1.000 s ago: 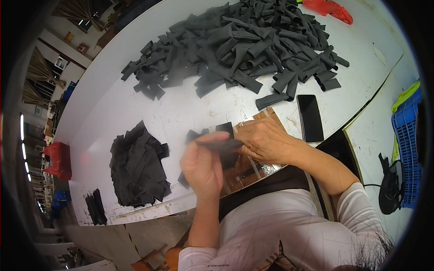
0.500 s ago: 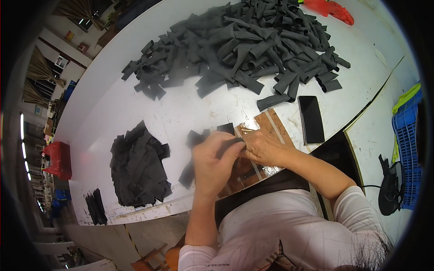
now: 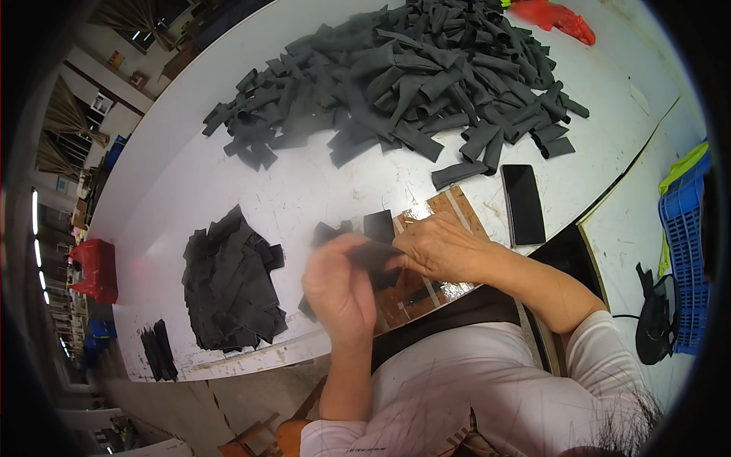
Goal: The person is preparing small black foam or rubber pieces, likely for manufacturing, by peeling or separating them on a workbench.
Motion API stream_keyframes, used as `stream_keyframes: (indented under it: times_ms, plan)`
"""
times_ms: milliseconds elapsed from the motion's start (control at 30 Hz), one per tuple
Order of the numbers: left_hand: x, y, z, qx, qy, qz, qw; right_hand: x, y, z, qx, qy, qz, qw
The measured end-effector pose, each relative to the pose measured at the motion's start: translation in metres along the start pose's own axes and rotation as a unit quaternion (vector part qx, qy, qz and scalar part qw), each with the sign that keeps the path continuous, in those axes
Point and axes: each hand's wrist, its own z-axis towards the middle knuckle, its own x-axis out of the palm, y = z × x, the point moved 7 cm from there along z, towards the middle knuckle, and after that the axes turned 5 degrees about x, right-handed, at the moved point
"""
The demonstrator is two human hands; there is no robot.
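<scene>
Between my two hands is a dark fabric piece, a short strip or sleeve. My left hand has its fingers closed on the left part of it. At its other end my right hand pinches it, the fingertips partly hidden. Both hands are over a brown wooden board with pale strips across it, at the table's near edge. More dark pieces lie beside and behind my left hand, partly covered by it. Another flat dark piece lies at the board's left edge.
A large heap of dark grey fabric tubes covers the far table. To the left are a pile of flat black pieces and a small bundle. A phone lies right of the board. A blue basket stands far right.
My left hand has shifted slightly left and turned, showing more of the fabric piece between the hands. My right hand stays nearly in place, its fingers still pinching.
</scene>
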Motion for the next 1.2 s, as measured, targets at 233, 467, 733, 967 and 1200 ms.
stream_keyframes:
  times_ms: [233, 467, 733, 967, 1200]
  plan:
    - [-0.002, -0.012, 0.003, 0.019, 0.014, 0.053, 0.998, -0.006, 0.003, -0.006, -0.045, -0.100, 0.042, 0.993]
    - [-0.054, -0.029, -0.005, 0.021, -0.106, 0.400, 0.910, -0.059, 0.022, 0.023, -0.176, -0.063, 0.044, 0.981]
    - [-0.172, -0.004, -0.033, -0.099, 0.018, 0.790, 0.605, -0.088, -0.025, 0.008, 0.089, -0.355, 0.122, 0.923]
    - [-0.202, -0.021, -0.036, -0.087, -0.083, 0.739, 0.663, 0.030, 0.017, -0.040, 0.035, -0.102, 0.180, 0.978]
    - [-0.194, -0.035, -0.053, 0.033, -0.169, 0.624, 0.763, 0.073, 0.027, -0.042, 0.055, 0.013, 0.213, 0.975]
